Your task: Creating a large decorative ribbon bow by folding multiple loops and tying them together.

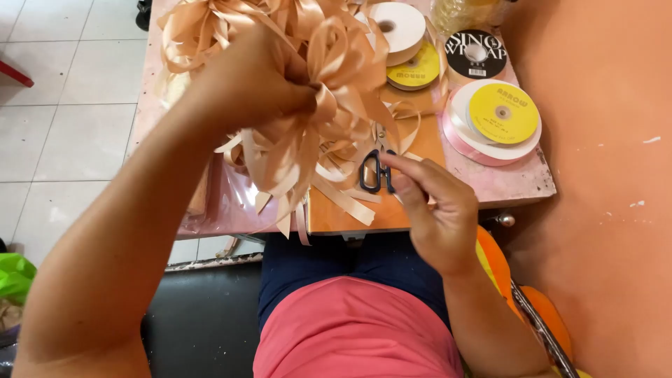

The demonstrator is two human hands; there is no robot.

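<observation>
A small pink-topped table [521, 183] with worn, chipped edges is set against an orange wall [602, 140], with pale floor tiles [63, 105] seen to the left. An orange board [413, 150] lies on the table, and a clear plastic sheet [231, 199] is draped over its near left edge.

A ribbon bow [329, 105] of glossy, satin-like peach ribbon is held above the middle of the table. It is made of many rounded loops gathered at one point, with flat cut tails hanging down and splaying over the board. More loops of the same ribbon [203, 28] are heaped at the far left of the table.

The left hand [255, 80] is closed tightly around the gathered centre of the bow, pinching it between thumb and fingers. The right hand [434, 203] is held narrow, its fingertips on the black looped handles of a pair of scissors [374, 168], whose metal blades are pointed up into the ribbon tails.

Along the far right of the table, round ribbon spools are placed: a white roll [395, 26] with a hollow core, a spool with a yellow round label [416, 70] just beside it, a spool with a black round label [476, 54], and nearest the wall a large pink-and-white spool with a yellow round label [498, 115].
</observation>
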